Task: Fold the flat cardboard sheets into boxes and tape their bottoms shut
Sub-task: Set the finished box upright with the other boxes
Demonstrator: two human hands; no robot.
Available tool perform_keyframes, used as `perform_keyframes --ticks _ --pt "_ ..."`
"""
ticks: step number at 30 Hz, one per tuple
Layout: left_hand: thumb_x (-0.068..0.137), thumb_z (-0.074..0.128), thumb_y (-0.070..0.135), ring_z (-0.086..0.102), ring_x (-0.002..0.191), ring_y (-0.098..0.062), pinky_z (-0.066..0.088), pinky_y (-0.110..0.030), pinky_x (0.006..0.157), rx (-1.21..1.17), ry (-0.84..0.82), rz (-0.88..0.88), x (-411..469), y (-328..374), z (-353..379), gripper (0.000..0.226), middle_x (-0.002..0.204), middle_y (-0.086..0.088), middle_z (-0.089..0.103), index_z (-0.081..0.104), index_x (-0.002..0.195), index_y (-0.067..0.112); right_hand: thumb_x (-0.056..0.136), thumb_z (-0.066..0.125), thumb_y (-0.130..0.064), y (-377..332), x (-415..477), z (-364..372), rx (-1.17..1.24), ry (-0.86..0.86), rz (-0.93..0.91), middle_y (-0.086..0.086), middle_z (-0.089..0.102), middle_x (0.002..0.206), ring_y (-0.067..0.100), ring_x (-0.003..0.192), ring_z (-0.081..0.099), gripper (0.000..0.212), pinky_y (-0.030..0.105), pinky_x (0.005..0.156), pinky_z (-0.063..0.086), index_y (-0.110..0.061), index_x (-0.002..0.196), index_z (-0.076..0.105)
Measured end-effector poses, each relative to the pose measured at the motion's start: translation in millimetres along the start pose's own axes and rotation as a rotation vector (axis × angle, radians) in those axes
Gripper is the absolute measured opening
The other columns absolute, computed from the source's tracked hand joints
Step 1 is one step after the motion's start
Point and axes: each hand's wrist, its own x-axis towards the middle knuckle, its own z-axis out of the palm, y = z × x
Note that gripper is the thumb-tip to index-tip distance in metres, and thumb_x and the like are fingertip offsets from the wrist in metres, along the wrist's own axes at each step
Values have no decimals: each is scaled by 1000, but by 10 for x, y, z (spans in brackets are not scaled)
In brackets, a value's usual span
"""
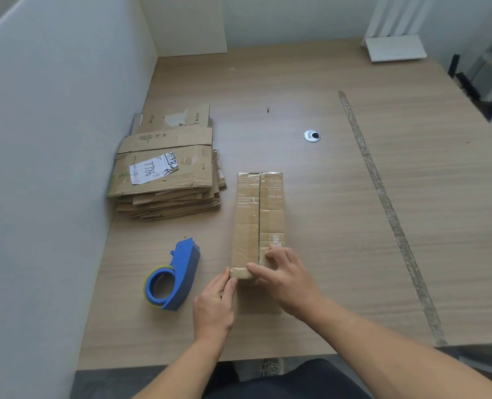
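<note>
We count two hands, the left hand (214,303) and the right hand (285,279), on one box (257,214). Left of the grip lies one blue dispenser (178,272); beyond it, one stack (167,174) of flat sheets, its layers too many for us to tally. Right of the grip runs one tape strip (383,197); ahead, one grommet (312,136).
</note>
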Motion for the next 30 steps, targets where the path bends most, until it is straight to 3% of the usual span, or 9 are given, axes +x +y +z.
perform_keyframes --ticks 6,8,12,16,21,24,27,29,30 --pt "97 63 24 55 117 0 39 -19 104 -41 -31 -23 -49 50 18 39 128 10 65 60 136 22 83 57 -40 4 10 14 -6 -25 7 14 53 110 31 100 47 29 45 80 53 -27 108 64" --pt "95 65 20 61 110 -2 44 -19 98 -10 -54 88 -21 34 -17 42 123 13 66 60 136 25 84 55 -36 -22 26 29 -5 -4 23 13 52 107 30 97 45 25 44 76 53 -26 105 67" --pt "88 74 11 69 95 -14 47 -16 87 172 -137 374 221 -112 -130 36 111 -1 74 69 124 10 87 52 -34 -59 37 45 21 -9 45 9 47 106 27 93 42 25 41 72 53 -26 102 69" --pt "87 75 14 69 88 -8 54 -23 82 197 -197 498 339 -182 -224 38 104 0 76 69 124 12 88 59 -31 34 37 -20 117 -100 57 10 56 104 26 88 47 24 35 73 51 -31 108 73" --pt "92 69 11 68 87 -1 54 -19 84 94 -194 314 273 -160 -181 40 101 9 75 66 129 23 78 75 -19 25 115 -63 185 -136 111 8 56 99 29 83 53 31 34 72 53 -30 107 74" --pt "93 68 15 68 75 -6 57 -24 76 -94 -100 12 157 -18 -131 31 82 20 74 72 118 32 79 76 -20 5 18 -85 281 -144 189 7 52 121 28 106 53 44 36 94 50 -25 122 68" --pt "96 64 19 70 72 -6 59 -34 78 -218 -19 -204 120 2 -85 27 77 33 68 71 113 39 81 78 -11 67 -70 -157 261 -230 62 11 42 145 27 135 41 59 36 112 38 -17 136 58" --pt "96 63 18 71 75 -3 60 -39 82 -264 -35 -239 130 -4 -77 27 80 29 71 71 115 35 81 77 -7 90 -56 -248 243 -277 16 8 42 147 25 134 43 60 33 111 41 -17 137 57" --pt "96 63 19 71 79 -5 59 -41 84 -278 -63 -241 137 28 -82 28 83 27 71 70 117 35 76 82 -7 113 -38 -265 209 -257 -17 11 50 140 30 123 54 62 36 101 50 -19 133 58"
